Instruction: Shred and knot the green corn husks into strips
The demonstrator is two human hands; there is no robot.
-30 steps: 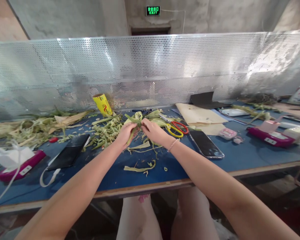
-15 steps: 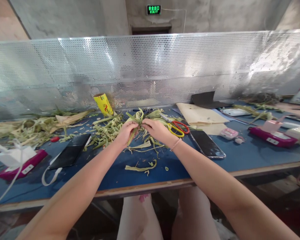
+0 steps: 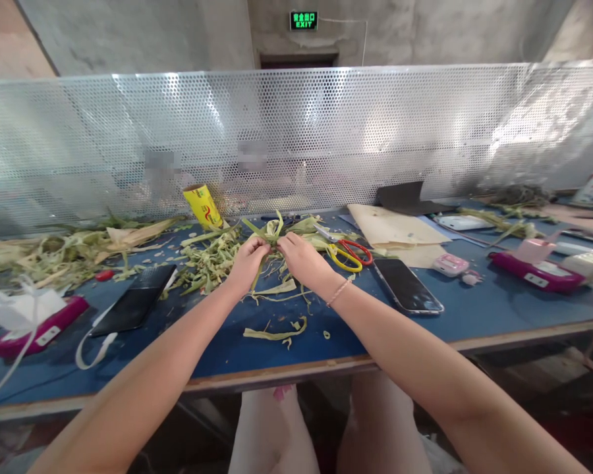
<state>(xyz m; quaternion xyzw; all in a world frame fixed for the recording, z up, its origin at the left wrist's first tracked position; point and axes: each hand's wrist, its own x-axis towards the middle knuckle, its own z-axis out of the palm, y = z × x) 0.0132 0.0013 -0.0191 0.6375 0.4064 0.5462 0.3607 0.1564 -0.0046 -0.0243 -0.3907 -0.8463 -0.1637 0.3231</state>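
Over the middle of the blue table, my left hand (image 3: 250, 261) and my right hand (image 3: 300, 258) nearly meet at the fingertips. Both are closed in a pinch on a bundle of green corn husk strips (image 3: 273, 229). Ends of the strips fan up and away above my fingers, and one hangs below my left hand. Just left of my left hand lies a heap of curled husk pieces (image 3: 212, 262). Scissors with red and yellow handles (image 3: 348, 255) rest beside my right hand. My fingers hide the point where the strips are gripped.
A black phone (image 3: 408, 285) lies to the right, a dark power bank (image 3: 134, 299) to the left. A yellow roll (image 3: 202, 205) stands before the perforated metal screen (image 3: 296, 131). Brown paper (image 3: 400, 227) and magenta power strips (image 3: 536, 273) are on the table (image 3: 296, 359).
The fingers of both hands have shifted slightly around the husk bundle, and my right hand has turned a little. The whole view has moved slightly; the other things on the table stay put.
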